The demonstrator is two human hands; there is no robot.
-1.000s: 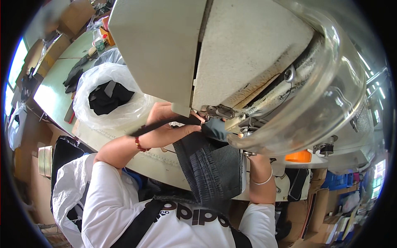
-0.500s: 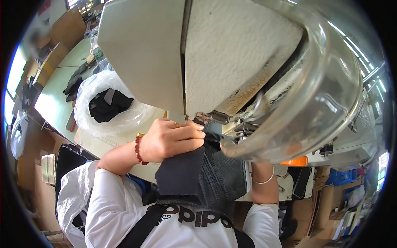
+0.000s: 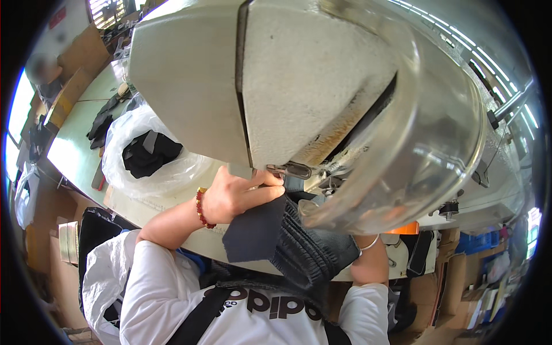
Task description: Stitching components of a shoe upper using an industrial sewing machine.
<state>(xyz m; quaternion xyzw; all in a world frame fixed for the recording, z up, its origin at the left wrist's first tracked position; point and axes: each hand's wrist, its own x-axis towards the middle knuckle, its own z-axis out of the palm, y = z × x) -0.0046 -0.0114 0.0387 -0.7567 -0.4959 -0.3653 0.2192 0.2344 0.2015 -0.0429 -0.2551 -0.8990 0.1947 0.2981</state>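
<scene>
My left hand (image 3: 227, 195) is closed on a dark grey fabric piece (image 3: 254, 231), its thumb and fingers pinching the upper edge close under the sewing machine's presser foot (image 3: 291, 170). Beside that flat piece hangs a black, ribbed and gathered fabric (image 3: 310, 253), draped toward my lap. Of my right arm, the forearm (image 3: 370, 263) shows, with a pale bangle at the wrist. The fingers of my right hand are hidden behind the gathered fabric and the machine's clear curved guard (image 3: 402, 190). The pale sewing machine head (image 3: 316, 75) covers the upper middle.
A clear plastic bag (image 3: 122, 164) of black fabric pieces lies left on the pale table (image 3: 138, 204). More dark cloth (image 3: 103, 123) lies beyond it. An orange object (image 3: 405, 228) sits beside the guard, and a blue crate (image 3: 477, 241) stands far right. Another person (image 3: 49, 80) is at far left.
The gathered fabric's right part has shifted right and over my right wrist, its folds now fanned out. My left hand still pinches the grey piece. The whole view has shifted slightly.
</scene>
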